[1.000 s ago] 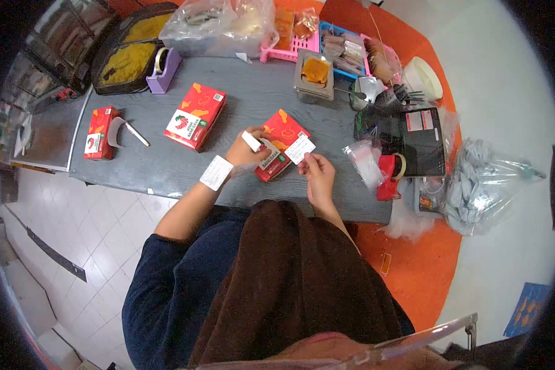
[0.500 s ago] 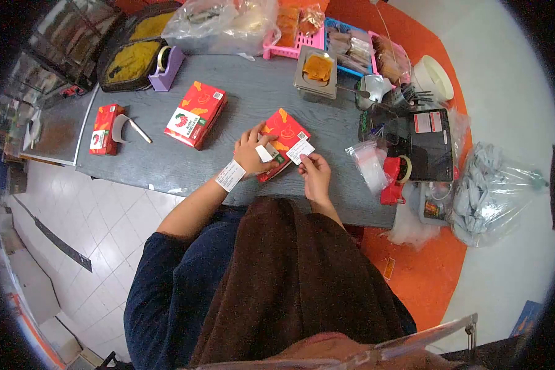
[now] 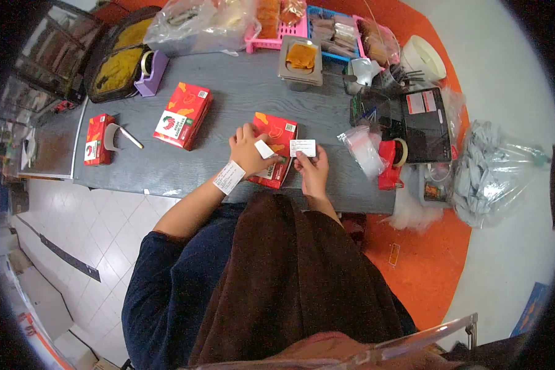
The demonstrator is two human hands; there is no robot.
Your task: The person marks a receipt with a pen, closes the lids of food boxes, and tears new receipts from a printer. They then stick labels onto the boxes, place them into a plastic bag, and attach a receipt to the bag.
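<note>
My left hand rests with spread fingers on the left part of a red box near the table's front. A small white label lies on the back of that hand, and a longer printed label is on its wrist. Just right of the box, my right hand pinches a white printed label between thumb and fingers, over the box's right edge. Another red box and a smaller red box stand to the left.
A purple tape dispenser stands at the back left. Behind are a metal container and pink basket. At right are a red tape dispenser, a tablet and a plastic bag. A curled strip and pen lie by the smaller box.
The view has shifted a little. The red box under my left hand has turned more upright, and the label in my right hand now sits level instead of slanted.
</note>
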